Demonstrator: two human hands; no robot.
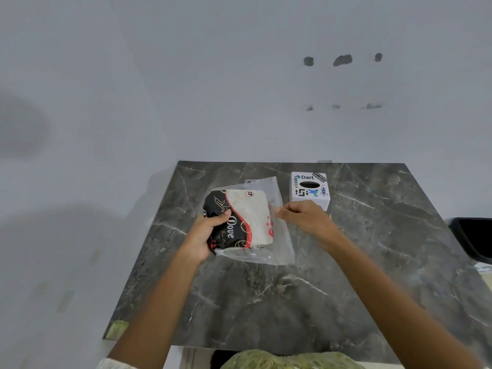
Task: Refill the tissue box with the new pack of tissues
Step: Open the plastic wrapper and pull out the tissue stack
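Hands meet at frame centre over the dark marble table [372, 249]: left hand [206, 237] clamped on the tissue pack [250, 217], right hand [306, 218] pinching its clear plastic wrap [279, 235]. White tissue box [310, 190] stands just behind the right hand.

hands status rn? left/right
Left hand: closed on the tissue pack.
Right hand: pinching the pack's clear wrapper.
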